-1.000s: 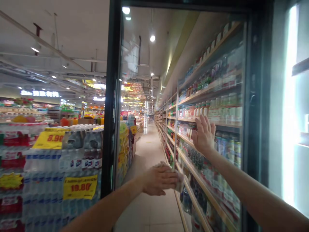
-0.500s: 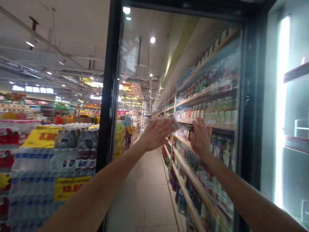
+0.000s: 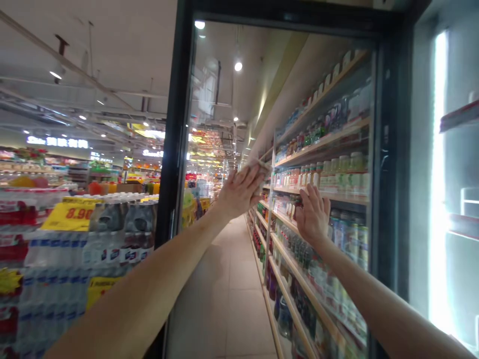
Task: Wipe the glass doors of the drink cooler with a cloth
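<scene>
A glass door [image 3: 232, 259] in a black frame [image 3: 174, 129] stands in front of me. My left hand [image 3: 241, 192] presses a pale, thin cloth [image 3: 264, 170] to the pane, its fingers laid over the cloth. Farther right, my right hand [image 3: 313, 213] is open, with its fingers stretched upward at the glass; it holds nothing that I can see. Both arms reach up from the lower corners. Most of the cloth is hidden under the left hand.
Shelves of bottles [image 3: 337, 172] and a tiled aisle floor [image 3: 234, 299] show in the glass. Stacked packs of bottled drinks [image 3: 52, 294] with a yellow price sign [image 3: 69, 215] stand at left. A bright light strip [image 3: 439, 189] and cabinet shelves [image 3: 464, 115] are at right.
My left hand and the cloth have moved up the glass, and the hand has turned from slanting sideways to pointing more upward. My right hand stays at nearly the same place.
</scene>
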Tool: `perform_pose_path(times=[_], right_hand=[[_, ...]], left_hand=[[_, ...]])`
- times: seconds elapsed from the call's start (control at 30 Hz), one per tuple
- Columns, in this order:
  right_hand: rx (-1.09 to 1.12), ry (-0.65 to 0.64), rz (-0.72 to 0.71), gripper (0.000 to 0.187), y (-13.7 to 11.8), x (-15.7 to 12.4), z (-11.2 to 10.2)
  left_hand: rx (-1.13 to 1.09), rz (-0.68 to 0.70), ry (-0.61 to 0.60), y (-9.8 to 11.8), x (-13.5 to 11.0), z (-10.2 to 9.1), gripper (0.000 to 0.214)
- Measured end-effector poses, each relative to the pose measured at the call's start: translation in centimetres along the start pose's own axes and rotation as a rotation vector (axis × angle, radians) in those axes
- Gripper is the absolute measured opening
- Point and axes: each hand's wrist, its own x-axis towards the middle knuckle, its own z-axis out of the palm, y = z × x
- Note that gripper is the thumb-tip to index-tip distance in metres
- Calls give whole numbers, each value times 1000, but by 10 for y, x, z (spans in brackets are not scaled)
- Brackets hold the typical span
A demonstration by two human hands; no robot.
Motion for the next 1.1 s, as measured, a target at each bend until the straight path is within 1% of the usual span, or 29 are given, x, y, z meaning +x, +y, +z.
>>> perform_pose_path(times=[0.03, 0.07, 0.17, 0.2, 0.23, 0.27, 0.3, 0.37, 0.4, 0.43, 0.47, 0.5, 0.57, 0.6, 0.63, 0.67, 0.73, 0.77, 0.8, 0.83, 0.87, 0.93, 0.97, 1.0, 1.03, 1.07, 1.1], right_hand=[[0, 2, -2, 57, 0, 0, 0], [0, 6, -1, 56, 0, 0, 0], [-2, 11, -10, 54, 1, 0, -1], [-1, 13, -11, 54, 1, 0, -1], [-1, 14, -9, 54, 1, 0, -1], [-1, 12, -6, 54, 1, 0, -1], [-1, 8, -2, 54, 1, 0, -1], [0, 2, 11, 54, 0, 1, -1], [3, 0, 16, 54, 0, 1, -1], [7, -4, 17, 54, 0, 1, -1], [11, -6, 15, 55, 0, 1, -1], [13, -7, 14, 55, -1, 1, -1], [10, -6, 8, 54, 0, 1, -1], [8, -4, 4, 53, 0, 0, -1], [7, 2, 1, 53, 0, 0, 0], [7, 5, 0, 53, 0, 0, 0], [14, 7, 1, 54, 0, 0, 1], [18, 6, 1, 55, 0, -1, 2], [21, 6, 3, 56, 0, -1, 2], [23, 6, 7, 56, 0, -1, 2], [24, 5, 10, 57, 0, -1, 2], [20, 13, 5, 56, 0, -1, 2], [17, 20, 3, 56, 0, -1, 2], [13, 26, 0, 55, 0, -2, 2], [9, 30, -6, 55, 0, -2, 2], [5, 36, -11, 54, 0, -2, 2], [2, 40, -12, 54, 0, -2, 2]], left_hand=[[11, -15, 11, 2, 3, 0, 61], [6, 30, 14, 7, 2, 1, 62], [-44, 268, -2, 28, -7, 9, 58], [-57, 290, -6, 31, -8, 12, 55], [-63, 264, -4, 30, -8, 13, 54], [-65, 185, 8, 25, -6, 14, 53], [-64, 61, 33, 18, -2, 14, 53], [-58, -272, 129, 4, 7, 14, 53], [-55, -414, 180, 1, 12, 13, 54], [-54, -487, 211, 1, 16, 13, 56], [-60, -464, 213, 5, 18, 13, 57], [-72, -348, 183, 11, 20, 14, 57], [-100, -24, 70, 21, 20, 14, 55], [-106, 65, 26, 20, 19, 13, 54], [-104, 53, 10, 14, 18, 12, 53], [-95, -61, 24, 4, 16, 10, 53], [-66, -444, 109, -20, 9, 6, 55], [-54, -602, 147, -30, 4, 5, 56], [-43, -688, 166, -35, -2, 4, 57], [-35, -679, 159, -36, -9, 4, 59], [-31, -571, 129, -33, -16, 4, 60], [-36, -188, 37, -21, -31, 6, 59], [-40, -26, 7, -17, -39, 7, 58], [-42, 50, 3, -16, -45, 8, 56], [-36, 17, 37, -19, -51, 8, 54], [-22, -113, 102, -23, -58, 8, 54], [-4, -290, 176, -28, -65, 8, 54]])
